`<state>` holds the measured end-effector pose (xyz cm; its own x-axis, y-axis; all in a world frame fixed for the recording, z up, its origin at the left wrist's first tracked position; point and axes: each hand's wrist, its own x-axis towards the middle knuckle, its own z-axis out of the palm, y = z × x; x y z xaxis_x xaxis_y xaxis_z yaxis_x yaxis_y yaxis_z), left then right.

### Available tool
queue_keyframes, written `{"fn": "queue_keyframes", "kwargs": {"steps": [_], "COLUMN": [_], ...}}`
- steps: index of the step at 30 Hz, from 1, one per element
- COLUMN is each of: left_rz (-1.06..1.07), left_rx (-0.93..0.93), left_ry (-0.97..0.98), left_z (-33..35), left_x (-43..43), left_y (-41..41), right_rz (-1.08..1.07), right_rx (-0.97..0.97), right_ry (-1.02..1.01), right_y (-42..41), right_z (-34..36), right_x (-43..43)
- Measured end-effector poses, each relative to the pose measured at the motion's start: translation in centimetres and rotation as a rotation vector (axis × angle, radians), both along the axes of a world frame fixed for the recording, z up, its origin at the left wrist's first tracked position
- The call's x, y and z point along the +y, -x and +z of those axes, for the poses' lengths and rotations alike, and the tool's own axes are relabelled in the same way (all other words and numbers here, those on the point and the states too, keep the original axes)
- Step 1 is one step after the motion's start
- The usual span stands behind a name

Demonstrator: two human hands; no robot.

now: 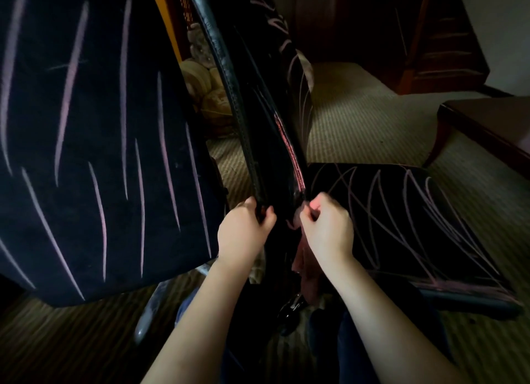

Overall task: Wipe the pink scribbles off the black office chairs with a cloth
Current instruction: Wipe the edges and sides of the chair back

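Noting the target first: a pink-smeared strip [288,151] runs along the front edge of the near chair's backrest [258,111], which we see edge-on.

- Long axis of the strip: steep, rising up and slightly left, away from the hands. Its lower end meets the right hand's fingertips.
- Right hand [327,228]: fingers curled, pinching what we take to be the cloth [304,269], a dull reddish fold that hangs below the wrist. The light is dim, so this reading is not certain.
- Left hand [243,228]: wrapped round the stitched rear edge of the same backrest at about the same height, gripping it.
- The right hand is the nearer to the strip. The left hand sits across the backrest's thickness from it.

Judgement: the coming stroke should go upward along the strip, with the left hand bracing the backrest against the push.

Further pink marks:
- The seat [401,211], just right of the right hand, is crossed with looping lines.
- The second chair's panel [100,154], on the left, carries long slanted strokes. Neither looks wiped.

Surroundings: striped carpet [358,119], a low dark table [487,125] at right, and a wooden cabinet [441,39] beyond.
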<state>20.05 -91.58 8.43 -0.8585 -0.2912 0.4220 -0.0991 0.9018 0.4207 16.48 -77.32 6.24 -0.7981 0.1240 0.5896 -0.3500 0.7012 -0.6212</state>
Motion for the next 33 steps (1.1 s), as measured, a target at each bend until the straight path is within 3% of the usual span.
{"fn": "queue_keyframes", "kwargs": {"steps": [3,10,19,26,33], "left_rz": [0.004,-0.008,-0.017,0.002,0.051], "left_rx": [0.005,0.014,-0.002,-0.068,0.031], "left_ry": [-0.001,-0.007,-0.007,0.205,0.106], "left_z": [0.0,0.0,0.3,5.0,6.5], "left_x": [0.1,0.1,0.1,-1.1,-0.7], "left_y": [-0.1,-0.1,-0.4,0.1,1.5], "right_rz": [0.029,-0.037,-0.013,-0.021,-0.003], "right_rx": [-0.108,0.122,0.038,0.254,0.139], "right_ry": [-0.042,0.030,0.000,-0.039,-0.087], "right_y": [-0.4,0.7,-0.3,0.5,0.2], "right_z": [-1.7,2.9,-0.3,4.3,2.3], "right_x": [-0.1,0.1,0.2,-0.2,0.3]}}
